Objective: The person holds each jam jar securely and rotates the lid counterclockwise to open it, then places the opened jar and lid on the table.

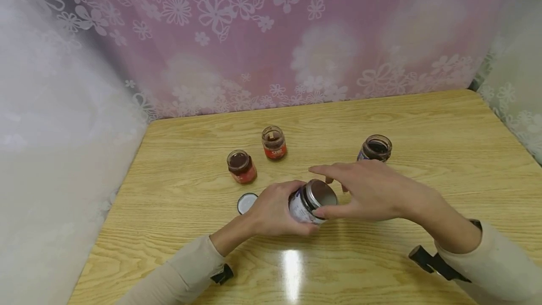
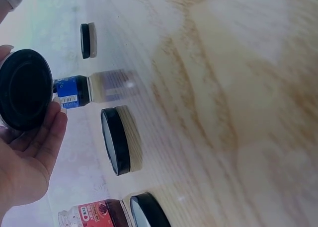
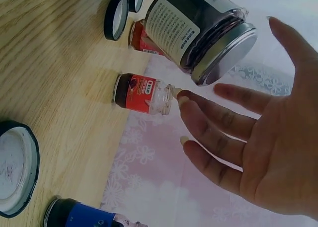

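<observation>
My left hand (image 1: 275, 211) grips a dark glass jar (image 1: 299, 207) round its side, above the table and tilted to the right. The jar has a pale printed label and a silver-rimmed lid (image 3: 228, 53) on top; its dark round base (image 2: 25, 90) faces the left wrist camera. My right hand (image 1: 372, 189) hovers beside the lid, thumb and fingers spread around it. In the right wrist view, the fingers (image 3: 218, 125) stand apart from the lid and hold nothing.
Two open red-label jars (image 1: 242, 167) stand left of centre, and an open blue-label jar (image 1: 374, 147) stands behind my right hand. A loose lid (image 1: 247, 203) lies inside-up beside my left hand. Another loose lid (image 3: 17, 170) lies near the blue-label jar. A pink floral curtain (image 1: 262, 51) hangs behind the table.
</observation>
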Demonstrator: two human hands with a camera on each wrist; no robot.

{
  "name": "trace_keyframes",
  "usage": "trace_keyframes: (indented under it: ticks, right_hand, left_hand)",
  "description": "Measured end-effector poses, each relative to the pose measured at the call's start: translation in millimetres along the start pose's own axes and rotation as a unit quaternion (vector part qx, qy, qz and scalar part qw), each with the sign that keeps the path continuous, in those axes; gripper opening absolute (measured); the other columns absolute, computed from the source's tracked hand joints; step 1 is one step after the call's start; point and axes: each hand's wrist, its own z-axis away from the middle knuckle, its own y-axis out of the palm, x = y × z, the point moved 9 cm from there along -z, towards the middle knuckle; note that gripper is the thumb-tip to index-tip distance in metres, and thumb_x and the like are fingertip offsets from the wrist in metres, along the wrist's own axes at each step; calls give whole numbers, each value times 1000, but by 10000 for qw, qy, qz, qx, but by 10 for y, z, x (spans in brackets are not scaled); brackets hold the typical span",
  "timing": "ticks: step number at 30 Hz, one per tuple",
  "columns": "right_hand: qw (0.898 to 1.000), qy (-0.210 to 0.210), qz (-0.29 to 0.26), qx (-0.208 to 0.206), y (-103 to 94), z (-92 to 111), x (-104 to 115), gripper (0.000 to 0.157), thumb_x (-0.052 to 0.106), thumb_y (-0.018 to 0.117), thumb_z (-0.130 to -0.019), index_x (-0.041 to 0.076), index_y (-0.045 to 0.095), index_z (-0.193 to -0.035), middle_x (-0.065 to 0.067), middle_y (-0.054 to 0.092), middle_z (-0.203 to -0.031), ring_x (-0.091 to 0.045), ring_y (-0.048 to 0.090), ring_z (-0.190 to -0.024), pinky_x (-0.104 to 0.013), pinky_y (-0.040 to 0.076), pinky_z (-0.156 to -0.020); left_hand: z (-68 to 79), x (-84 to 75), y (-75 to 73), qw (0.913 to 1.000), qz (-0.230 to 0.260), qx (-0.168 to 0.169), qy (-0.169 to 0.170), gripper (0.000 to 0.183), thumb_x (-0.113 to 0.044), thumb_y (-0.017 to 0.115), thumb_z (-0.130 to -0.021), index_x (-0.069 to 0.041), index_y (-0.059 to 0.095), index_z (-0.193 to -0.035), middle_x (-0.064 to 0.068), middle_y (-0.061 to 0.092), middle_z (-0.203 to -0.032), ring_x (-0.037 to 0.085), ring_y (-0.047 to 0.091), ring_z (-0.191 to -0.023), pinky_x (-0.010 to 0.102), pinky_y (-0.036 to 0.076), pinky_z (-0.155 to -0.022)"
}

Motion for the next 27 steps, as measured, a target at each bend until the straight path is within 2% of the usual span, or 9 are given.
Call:
trace_keyframes:
  ticks: [4,6,9,13,19,23,27]
  right_hand:
    - [9998,79,98,-149,0,-30,6,68,80,45,-78,32,60,-124,16,63,-99,-6,58,-79,-34,47,-66]
    - [9998,33,98,-196,-1,-38,15,63,80,48,-77,33,62,-116,19,60,-88,-3,54,-70,-30,43,-60]
    - [9997,-100,56,-234,-5,-37,29,58,78,50,-77,34,62,-112,20,57,-84,-1,50,-65,-28,42,-58]
    - [9991,-335,-5,-266,-15,-32,45,54,74,57,-77,34,61,-114,22,55,-84,0,47,-62,-25,40,-57]
    - [9966,-750,-26,-347,-40,-9,71,57,67,66,-75,33,59,-121,22,52,-88,1,45,-63,-23,37,-55]
    - [9938,-998,-61,-491,-70,23,86,57,65,68,-75,34,58,-122,22,53,-95,1,46,-66,-23,37,-57]
    - [9924,-1053,-141,-628,-90,46,65,58,65,67,-76,33,58,-123,23,54,-102,3,47,-69,-23,38,-59]
  left_hand:
    - [4,-2,8,10000,-52,23,14,62,-49,80,-64,-19,60,-114,-16,59,-91,0,55,-74,15,45,-61]
    - [6,-6,14,9999,-103,54,33,63,-50,80,-64,-19,60,-115,-15,59,-92,0,55,-74,15,45,-62]
    - [6,-13,20,9998,-169,106,72,67,-51,80,-64,-18,59,-118,-14,59,-94,0,54,-77,15,45,-63]
    - [1,-22,28,9996,-145,183,149,68,-51,79,-65,-17,58,-120,-13,59,-96,1,55,-78,15,45,-65]
    - [4,-23,59,9989,87,350,314,65,-50,80,-66,-17,58,-117,-13,59,-95,-1,55,-78,15,46,-65]
    - [5,-2,69,9985,203,414,289,65,-50,80,-66,-19,57,-118,-13,60,-95,0,56,-78,16,46,-65]
    - [8,43,73,9984,267,453,195,66,-51,80,-66,-20,57,-119,-14,60,-94,1,56,-77,17,47,-65]
